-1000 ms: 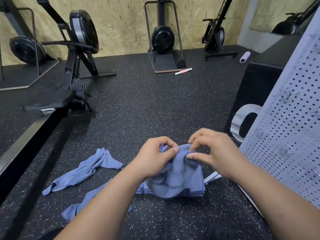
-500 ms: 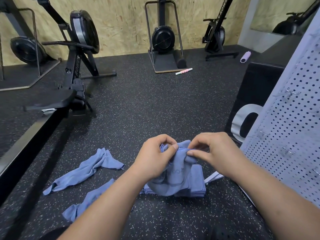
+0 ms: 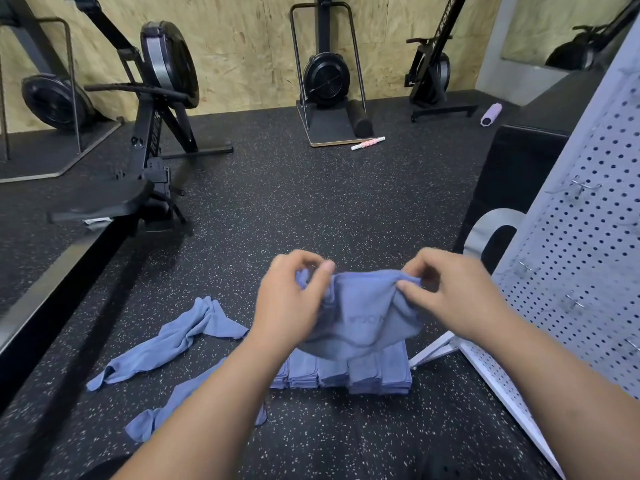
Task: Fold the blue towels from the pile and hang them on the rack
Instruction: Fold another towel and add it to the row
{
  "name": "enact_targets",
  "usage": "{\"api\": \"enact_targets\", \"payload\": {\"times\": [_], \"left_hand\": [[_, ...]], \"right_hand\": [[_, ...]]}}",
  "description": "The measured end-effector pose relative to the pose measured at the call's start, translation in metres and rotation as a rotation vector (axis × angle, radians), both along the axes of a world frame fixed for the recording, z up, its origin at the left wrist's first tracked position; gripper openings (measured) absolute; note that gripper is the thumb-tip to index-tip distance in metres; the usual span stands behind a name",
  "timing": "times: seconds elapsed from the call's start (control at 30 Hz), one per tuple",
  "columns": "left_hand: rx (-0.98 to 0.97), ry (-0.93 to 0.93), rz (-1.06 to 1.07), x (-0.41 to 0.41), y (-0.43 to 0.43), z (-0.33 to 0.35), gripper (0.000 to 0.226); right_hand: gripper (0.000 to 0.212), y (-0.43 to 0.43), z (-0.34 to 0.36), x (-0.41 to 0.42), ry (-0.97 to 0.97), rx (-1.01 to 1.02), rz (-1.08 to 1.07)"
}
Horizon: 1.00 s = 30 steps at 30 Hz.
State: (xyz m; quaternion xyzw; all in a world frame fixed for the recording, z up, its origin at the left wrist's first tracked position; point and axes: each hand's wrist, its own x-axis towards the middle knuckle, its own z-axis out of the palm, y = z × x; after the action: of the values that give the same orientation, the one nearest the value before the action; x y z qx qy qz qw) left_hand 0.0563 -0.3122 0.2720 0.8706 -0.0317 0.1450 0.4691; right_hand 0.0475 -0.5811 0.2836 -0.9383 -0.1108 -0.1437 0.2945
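Two loose towels (image 3: 173, 341) lie crumpled on the floor (image 3: 311, 209), to the left of the stack of folded towels (image 3: 363, 375). They are not folded yet.

Just above the stack, the left hand (image 3: 291, 299) pinches one top corner of a blue towel (image 3: 367, 313). The right hand (image 3: 453, 296) pinches the other top corner. The towel hangs between the hands. It is bunched in the middle, and its bottom edge hangs close over the stack.

Each hand holds only a little bit of cloth. I think a corner could slip out. Then the towel would drop on the stack and mess up the neat ones. The hanging edge could also drag over the stack and push the top towels crooked.

The towel is not flat. If it gets folded like this, the fold could come out lumpy.

To the right of the stack stands the white rack (image 3: 588, 271), full of holes. Its hooks (image 3: 585, 187) look thin, so a fat, folded towel might slide off.
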Motion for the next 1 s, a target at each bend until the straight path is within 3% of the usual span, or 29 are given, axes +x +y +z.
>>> {"api": "enact_targets", "payload": {"times": [0.1, 0.2, 0.33, 0.4, 0.47, 0.53, 0.63, 0.77, 0.9, 1.0], "left_hand": [[-0.228, 0.025, 0.256, 0.012, 0.017, 0.003, 0.041], [-0.372, 0.059, 0.3, 0.014, 0.028, 0.009, 0.05], [-0.396, 0.16, -0.004, 0.01, 0.031, 0.016, 0.033], [-0.305, 0.195, -0.197, 0.01, 0.038, 0.017, 0.025], [-0.182, 0.28, -0.332, 0.012, 0.044, 0.014, 0.031], [-0.06, 0.34, -0.322, 0.013, 0.046, 0.008, 0.025], [0.009, 0.253, -0.086, 0.018, 0.047, -0.003, 0.013], [-0.232, 0.072, 0.062, 0.018, 0.04, 0.001, 0.01], [-0.192, -0.179, 0.143, 0.009, 0.029, 0.012, 0.008], [-0.194, -0.175, 0.195, 0.013, 0.031, 0.007, 0.005]], "right_hand": [[0.019, -0.022, -0.001, 0.007, 0.058, 0.168, -0.153], [0.01, -0.032, 0.0, 0.008, 0.152, 0.386, -0.12], [0.005, -0.033, -0.002, 0.01, 0.17, 0.518, -0.16], [0.009, -0.036, -0.001, 0.013, 0.165, 0.627, -0.232], [0.01, -0.039, 0.003, 0.013, 0.163, 0.718, -0.275], [0.009, -0.041, 0.003, 0.011, 0.157, 0.714, -0.283], [0.014, -0.037, 0.002, 0.007, 0.098, 0.529, -0.355], [0.018, -0.026, 0.0, 0.005, -0.045, 0.342, -0.431], [0.022, -0.014, 0.008, 0.004, -0.043, 0.49, -0.436], [0.027, -0.017, 0.009, 0.006, 0.106, 0.684, -0.392]]}}
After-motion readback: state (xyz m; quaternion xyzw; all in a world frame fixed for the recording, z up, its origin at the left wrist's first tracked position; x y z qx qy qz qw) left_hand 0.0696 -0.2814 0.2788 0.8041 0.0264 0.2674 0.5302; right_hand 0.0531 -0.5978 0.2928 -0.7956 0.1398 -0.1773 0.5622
